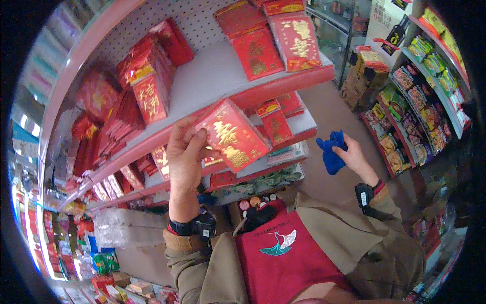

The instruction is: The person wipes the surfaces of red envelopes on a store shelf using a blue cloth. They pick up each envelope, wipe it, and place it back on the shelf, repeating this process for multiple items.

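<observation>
My left hand (pixel 185 147) pinches the edge of a pack of red envelopes (pixel 234 136) with gold lettering, held up in front of the shelf. Its clear wrapping catches the light. Off to the right, over the aisle, my right hand (pixel 353 156) grips a bunched blue cloth (pixel 332 152). On the upper shelf board (pixel 202 86), more envelope packs (pixel 258 53) lie at the right end. A leaning row of red packets (pixel 148 76) stands farther left on that board. Another red pack (pixel 276 124) rests on the board below, just past the one in my left hand.
A perforated back panel (pixel 195 25) rises behind the upper shelf. Across the aisle floor (pixel 324 109) stands a rack of bagged snacks (pixel 405 116), with cardboard boxes (pixel 362 76) beside it. Plastic-wrapped bundles (pixel 129 228) sit low at the left.
</observation>
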Tool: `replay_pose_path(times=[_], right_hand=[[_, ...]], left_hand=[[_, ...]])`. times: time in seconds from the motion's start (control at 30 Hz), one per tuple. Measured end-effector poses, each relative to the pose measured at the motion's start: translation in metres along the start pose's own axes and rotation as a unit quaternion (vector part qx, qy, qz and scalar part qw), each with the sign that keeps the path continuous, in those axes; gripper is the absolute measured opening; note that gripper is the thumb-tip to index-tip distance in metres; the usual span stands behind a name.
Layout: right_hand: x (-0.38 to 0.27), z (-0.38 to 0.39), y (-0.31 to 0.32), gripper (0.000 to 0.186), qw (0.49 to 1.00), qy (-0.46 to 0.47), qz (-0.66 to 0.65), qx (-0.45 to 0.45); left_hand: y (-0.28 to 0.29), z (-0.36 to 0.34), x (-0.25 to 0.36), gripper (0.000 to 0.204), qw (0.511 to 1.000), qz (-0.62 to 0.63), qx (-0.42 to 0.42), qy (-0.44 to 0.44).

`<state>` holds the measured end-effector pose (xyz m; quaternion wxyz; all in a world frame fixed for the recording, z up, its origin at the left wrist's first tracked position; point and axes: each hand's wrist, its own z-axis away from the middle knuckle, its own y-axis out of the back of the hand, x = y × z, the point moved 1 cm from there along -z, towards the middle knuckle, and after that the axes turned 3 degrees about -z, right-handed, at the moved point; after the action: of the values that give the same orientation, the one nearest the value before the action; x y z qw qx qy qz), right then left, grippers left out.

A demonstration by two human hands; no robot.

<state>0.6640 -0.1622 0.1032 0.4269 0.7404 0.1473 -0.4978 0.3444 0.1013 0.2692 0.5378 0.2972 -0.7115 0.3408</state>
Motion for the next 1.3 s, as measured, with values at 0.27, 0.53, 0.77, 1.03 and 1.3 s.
replay_pose_path(times=[0.27, 0.53, 0.77, 1.03, 1.3], right_hand=[[-0.086, -0.009, -0.021, 0.030, 0.986, 0.114, -0.118, 0.026], [-0.161, -0.004, -0.040, 0.034, 0.925, 0.369, -0.014, 0.089], [-0.164, 0.002, -0.067, 0.039, 0.872, 0.455, 0.174, 0.048], [-0.146, 0.001, -0.062, 0.042, 0.876, 0.427, 0.212, 0.065], [-0.121, -0.015, -0.065, 0.037, 0.919, 0.378, 0.088, 0.065]], left_hand=[[0.001, 0.018, -0.031, 0.017, 0.994, 0.017, 0.029, 0.099], [-0.037, 0.013, -0.072, 0.024, 0.980, -0.054, -0.075, 0.174], [-0.082, 0.017, -0.078, 0.024, 0.966, -0.082, -0.181, 0.163], [-0.089, 0.018, -0.080, 0.025, 0.954, -0.085, -0.225, 0.180], [-0.071, 0.014, -0.081, 0.026, 0.962, -0.005, -0.189, 0.199]])
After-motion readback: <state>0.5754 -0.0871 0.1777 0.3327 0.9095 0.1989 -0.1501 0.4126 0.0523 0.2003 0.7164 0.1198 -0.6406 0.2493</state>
